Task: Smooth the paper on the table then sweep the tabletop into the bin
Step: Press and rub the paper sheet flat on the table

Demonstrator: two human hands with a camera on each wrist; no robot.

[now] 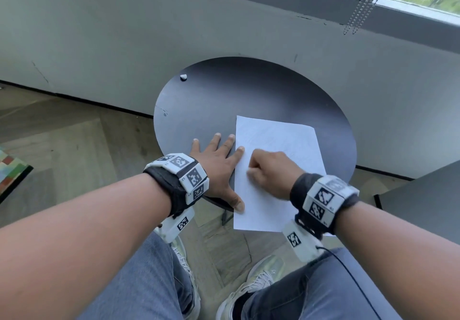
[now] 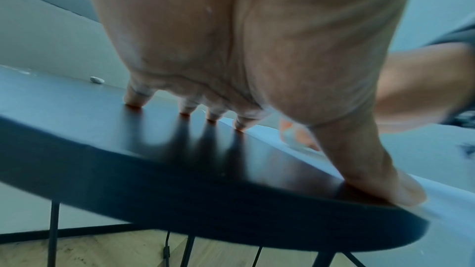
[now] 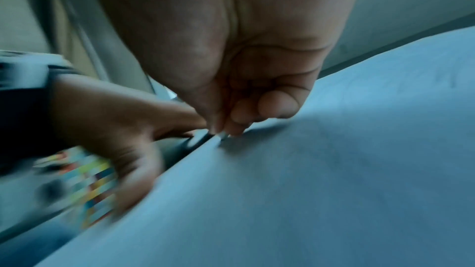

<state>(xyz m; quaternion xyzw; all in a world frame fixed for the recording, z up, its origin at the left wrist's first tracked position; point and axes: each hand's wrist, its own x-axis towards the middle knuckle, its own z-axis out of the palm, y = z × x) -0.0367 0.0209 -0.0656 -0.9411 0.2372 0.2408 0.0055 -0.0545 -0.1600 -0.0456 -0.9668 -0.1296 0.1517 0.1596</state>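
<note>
Fingers of the left hand lie spread and flat, index tip and thumb pinning the left edge of the paper, the rest on the counter. The right hand sits curled on the sheet near that edge, fingertips bunched; blur hides whether it pinches anything.

The paper's near end overhangs the counter rim towards the knees. A hard stroke there could fold it over the rim or drag the whole sheet off, since only two fingertips anchor it. Knuckles or nails rather than a flat palm could crease it further.

A small white scrap lies well apart at the far left of the counter, waiting to be swept. Nothing blocks the way to it. No bin is in view.
</note>
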